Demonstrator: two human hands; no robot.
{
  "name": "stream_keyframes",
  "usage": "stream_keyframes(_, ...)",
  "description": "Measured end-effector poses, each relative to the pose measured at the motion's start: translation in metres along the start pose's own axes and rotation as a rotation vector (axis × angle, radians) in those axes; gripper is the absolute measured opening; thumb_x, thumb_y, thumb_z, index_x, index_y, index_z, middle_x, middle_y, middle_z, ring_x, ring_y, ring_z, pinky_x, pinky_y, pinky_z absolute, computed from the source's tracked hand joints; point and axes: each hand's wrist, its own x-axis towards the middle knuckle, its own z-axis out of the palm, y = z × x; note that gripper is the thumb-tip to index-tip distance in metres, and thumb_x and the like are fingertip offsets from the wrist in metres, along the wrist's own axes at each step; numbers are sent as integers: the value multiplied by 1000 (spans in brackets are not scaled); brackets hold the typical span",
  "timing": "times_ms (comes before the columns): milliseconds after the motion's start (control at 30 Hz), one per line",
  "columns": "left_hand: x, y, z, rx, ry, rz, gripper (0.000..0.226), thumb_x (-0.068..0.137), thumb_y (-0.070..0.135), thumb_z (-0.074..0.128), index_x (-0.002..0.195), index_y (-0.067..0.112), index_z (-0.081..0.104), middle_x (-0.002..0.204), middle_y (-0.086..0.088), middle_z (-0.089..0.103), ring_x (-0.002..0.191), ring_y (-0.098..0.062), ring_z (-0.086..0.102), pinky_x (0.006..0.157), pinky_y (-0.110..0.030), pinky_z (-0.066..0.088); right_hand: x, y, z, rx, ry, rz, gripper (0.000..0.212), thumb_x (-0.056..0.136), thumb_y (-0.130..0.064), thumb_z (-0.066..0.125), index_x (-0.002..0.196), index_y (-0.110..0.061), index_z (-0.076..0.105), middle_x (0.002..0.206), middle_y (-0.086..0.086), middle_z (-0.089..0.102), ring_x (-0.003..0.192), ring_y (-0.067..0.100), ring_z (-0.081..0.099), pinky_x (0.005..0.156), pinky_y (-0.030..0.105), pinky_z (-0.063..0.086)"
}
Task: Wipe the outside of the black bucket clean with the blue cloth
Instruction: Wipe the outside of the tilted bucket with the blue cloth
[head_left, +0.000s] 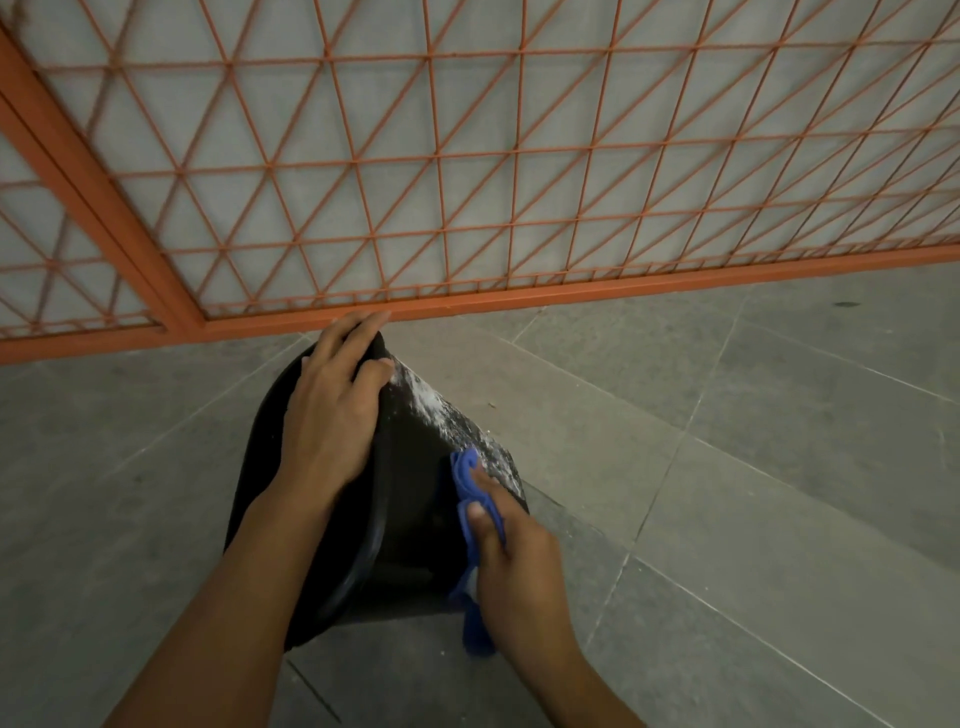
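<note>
**Black bucket mid-wipe, white residue left on its side**

The black bucket (410, 467) lies tipped on the grey tiled floor (727, 467), just in front of the orange metal grille (467, 156), its rim turned toward 9 o'clock. The left hand (332, 410) steadies it from the top, its grip curled over the bucket's upper edge at 12 o'clock. The right hand (514, 566) has its grip clamped on the blue cloth (475, 493), thumb on top, pressing the bunched cloth against the outer wall at about 4 o'clock; a tail of cloth hangs below the hand.

The wiping step appears to be under way. A streak of white powdery residue (447, 410) runs from the cloth up toward 1 o'clock, so the next stroke probably calls for pushing the cloth up along that streak while the left hand keeps the bucket from rolling.
</note>
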Motion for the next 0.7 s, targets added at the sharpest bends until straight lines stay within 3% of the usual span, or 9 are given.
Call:
stream_keyframes(67, -1, 0, -1, -7, 9, 0, 58, 75, 30, 41, 132, 24, 53, 140, 4, 46, 132, -14, 39, 115, -48, 22, 10, 9, -3, -48, 41, 93, 37, 95, -24, 42, 132, -27, 45, 91, 1, 63, 64, 6, 56, 62, 6, 40)
stream_keyframes(167, -3, 1, 0, -13, -16, 22, 60, 74, 35, 41, 132, 26, 52, 141, 5, 46, 134, -13, 38, 115, -49, 21, -3, 13, -1, -41, 24, 136, 39, 95, -25, 40, 134, -31, 38, 120, 8, 61, 103, 17, 59, 82, 15, 44)
stream_keyframes(233, -1, -1, -3, -12, -11, 7, 59, 75, 32, 41, 133, 26, 52, 142, 4, 45, 135, -13, 37, 116, -47, 20, -10, 8, 5, -6, -9, 98, 40, 95, -28, 40, 134, -36, 35, 131, 4, 54, 114, 17, 54, 96, 23, 41)
stream_keyframes(267, 0, -3, -4, -8, -6, -6, 59, 75, 31, 40, 133, 25, 52, 143, 3, 44, 135, -13, 36, 116, -47, 20, -6, 9, 6, -12, -6, 75, 40, 95, -28, 40, 134, -36, 37, 131, 1, 55, 113, 15, 54, 94, 19, 41)
stream_keyframes(367, 1, -6, -5, 3, 2, 0, 66, 70, 43, 39, 133, 26, 52, 143, 2, 44, 135, -14, 36, 116, -47, 21, 18, 26, -1, -39, 55, 120, 35, 96, -22, 41, 131, -27, 45, 117, 3, 63, 89, 5, 58, 67, -1, 38)
stream_keyframes(433, 1, -5, -4, -3, -11, 8, 65, 71, 43, 39, 132, 26, 52, 143, 2, 45, 135, -14, 37, 116, -48, 20, 21, 35, -6, -72, 81, 174, 35, 96, -20, 41, 131, -20, 46, 119, 5, 62, 93, 7, 57, 69, 4, 36)
stream_keyframes(533, 1, -6, -5, -5, -22, 17, 59, 75, 31, 41, 132, 27, 52, 143, 3, 44, 136, -13, 36, 116, -48, 20, 1, 32, -2, -53, 49, 181, 38, 96, -22, 40, 134, -23, 42, 132, 3, 54, 116, 15, 52, 88, 16, 36)
stream_keyframes(600, 3, -10, -9, -7, -12, -1, 61, 73, 35, 41, 132, 27, 53, 144, 4, 44, 135, -13, 36, 116, -43, 23, 0, 30, 3, -57, 12, 143, 38, 96, -25, 39, 134, -28, 40, 128, 4, 57, 109, 16, 57, 79, 12, 36)
stream_keyframes(700, 2, -10, -8, -6, 2, -3, 69, 66, 46, 39, 131, 28, 54, 143, 4, 46, 134, -14, 38, 112, -36, 27, 22, 42, -3, -82, 63, 154, 36, 96, -22, 40, 132, -21, 46, 114, 4, 64, 91, 11, 60, 68, 8, 34)
